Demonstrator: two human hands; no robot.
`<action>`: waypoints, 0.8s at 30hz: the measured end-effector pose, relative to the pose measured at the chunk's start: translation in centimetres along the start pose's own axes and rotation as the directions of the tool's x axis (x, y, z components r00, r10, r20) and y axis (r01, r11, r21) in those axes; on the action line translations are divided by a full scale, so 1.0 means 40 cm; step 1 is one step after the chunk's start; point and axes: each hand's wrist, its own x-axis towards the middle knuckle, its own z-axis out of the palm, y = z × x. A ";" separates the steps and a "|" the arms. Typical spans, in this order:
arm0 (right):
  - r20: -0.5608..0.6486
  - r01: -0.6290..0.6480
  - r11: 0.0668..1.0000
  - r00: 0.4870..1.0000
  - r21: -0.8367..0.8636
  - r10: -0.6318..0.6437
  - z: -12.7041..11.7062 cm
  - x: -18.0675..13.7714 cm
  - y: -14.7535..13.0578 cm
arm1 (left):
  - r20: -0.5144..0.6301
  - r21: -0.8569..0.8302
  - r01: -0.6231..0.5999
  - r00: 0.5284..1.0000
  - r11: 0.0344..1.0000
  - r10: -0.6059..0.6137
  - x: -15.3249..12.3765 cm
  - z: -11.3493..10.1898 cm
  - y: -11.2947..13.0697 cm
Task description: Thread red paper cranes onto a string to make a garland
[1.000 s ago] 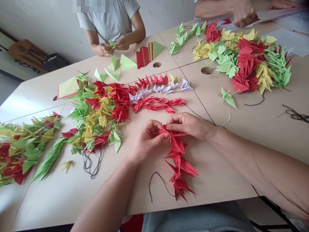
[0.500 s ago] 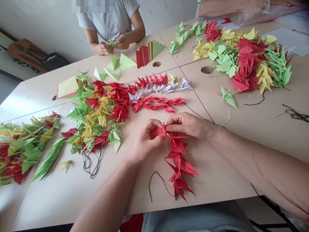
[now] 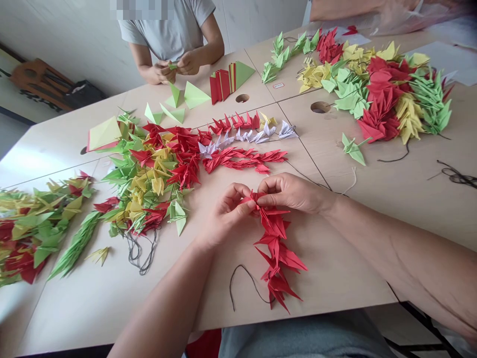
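My left hand (image 3: 231,211) pinches a red paper crane (image 3: 255,198) at the top end of a string of red paper cranes (image 3: 278,243). From the other side my right hand (image 3: 288,191) has thumb and fingers closed on the same crane. The string hangs down from my hands and lies on the table toward the front edge. Out of its lower end comes a loop of dark cord (image 3: 242,268). My fingertips partly cover the top crane, so its exact folds are hidden.
A pile of strung cranes (image 3: 149,174) lies left of my hands, with another heap (image 3: 40,223) farther left. White cranes (image 3: 253,135) are beyond them. A large garland (image 3: 383,94) sits at the back right. Across the table a person (image 3: 169,40) handles green paper.
My left thumb has shifted onto the top crane, and less of its flat red paper shows between my fingers. Across the table the person's green piece has been lowered slightly.
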 end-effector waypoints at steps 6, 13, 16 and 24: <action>-0.005 -0.010 1.000 1.000 -0.011 0.010 -0.001 -0.001 0.002 | -0.028 -0.041 0.004 1.000 0.999 -0.005 0.003 0.004 0.002; 0.030 -0.023 0.999 0.999 0.043 0.021 0.000 -0.002 0.000 | -0.069 -0.016 -0.009 0.998 1.000 0.008 0.007 0.004 -0.001; 0.026 -0.022 0.999 0.999 0.035 0.021 0.000 -0.001 -0.002 | -0.081 0.008 -0.028 0.996 1.000 0.028 0.008 0.007 0.000; 0.001 0.007 1.000 1.000 -0.004 -0.007 -0.001 -0.003 -0.003 | -0.113 0.032 -0.033 0.993 0.999 0.036 0.007 0.010 0.002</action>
